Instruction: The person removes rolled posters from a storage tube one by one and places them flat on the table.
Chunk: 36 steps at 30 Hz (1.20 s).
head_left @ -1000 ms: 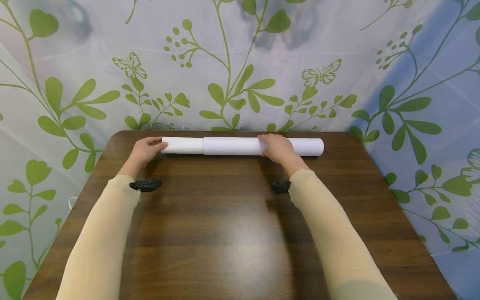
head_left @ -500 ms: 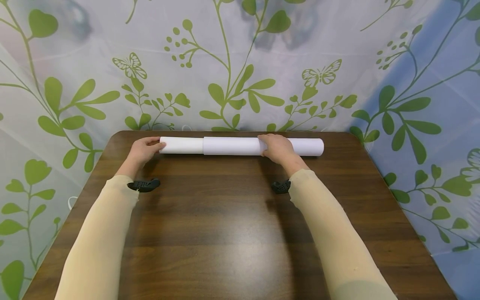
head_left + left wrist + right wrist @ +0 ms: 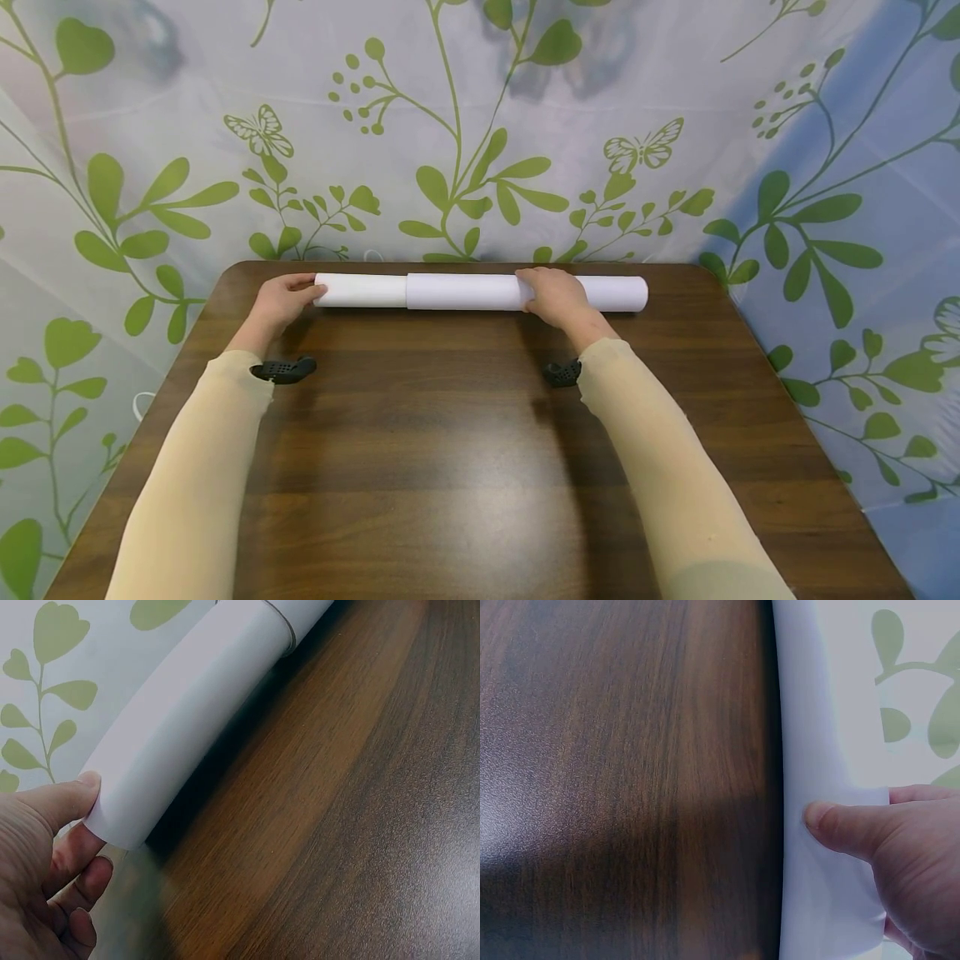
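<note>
Brown wooden table [image 3: 420,433] carries near its far edge the wide white roll [image 3: 465,292], gripped between thumb [image 3: 847,826] and fingers [image 3: 921,793] of the right hand [image 3: 558,297], and the narrower white roll [image 3: 364,291] protruding from it, its end pinched by the left hand [image 3: 281,302].

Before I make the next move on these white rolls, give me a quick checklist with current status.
1. Left hand pinching the narrower roll at its outer end: ok.
2. Right hand gripping the wider roll: ok.
3. Narrower roll seated inside the wider roll: ok, the wider one overlaps it at the step.
4. Both rolls in line: ok in the head view.
5. Overlap length inside: cannot tell, hidden.
6. Margin to the back edge of the table: not ok, I'd say; the rolls lie close along it.
</note>
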Available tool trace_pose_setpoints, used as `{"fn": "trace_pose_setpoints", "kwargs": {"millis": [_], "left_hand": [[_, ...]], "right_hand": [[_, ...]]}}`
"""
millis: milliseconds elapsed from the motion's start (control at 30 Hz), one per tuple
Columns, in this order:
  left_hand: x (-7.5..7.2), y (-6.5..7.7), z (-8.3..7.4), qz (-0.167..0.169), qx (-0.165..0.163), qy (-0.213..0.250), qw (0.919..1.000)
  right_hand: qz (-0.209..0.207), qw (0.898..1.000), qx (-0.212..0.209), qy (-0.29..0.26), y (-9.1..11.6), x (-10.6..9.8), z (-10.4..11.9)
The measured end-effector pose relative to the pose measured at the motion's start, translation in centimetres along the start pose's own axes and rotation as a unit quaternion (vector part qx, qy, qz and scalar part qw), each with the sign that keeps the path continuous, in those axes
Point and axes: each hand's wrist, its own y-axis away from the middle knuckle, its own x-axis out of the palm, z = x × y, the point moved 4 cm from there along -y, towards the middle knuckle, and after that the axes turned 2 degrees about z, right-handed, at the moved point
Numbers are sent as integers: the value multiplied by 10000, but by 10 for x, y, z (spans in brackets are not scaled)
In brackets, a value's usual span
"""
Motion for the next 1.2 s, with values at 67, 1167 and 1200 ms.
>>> {"fn": "trace_pose_setpoints", "kwargs": {"millis": [67, 1167, 1200], "left_hand": [[0, 0, 0, 7, -13, 49, 10000], [-10, 3, 8, -65, -123, 54, 9999], [-10, 3, 8, -59, -122, 61, 9999]], "right_hand": [[-15, 10000, -17, -3, 0, 0, 0], [29, 10000, 40, -1, 0, 1, -1], [24, 10000, 44, -5, 0, 1, -1]]}}
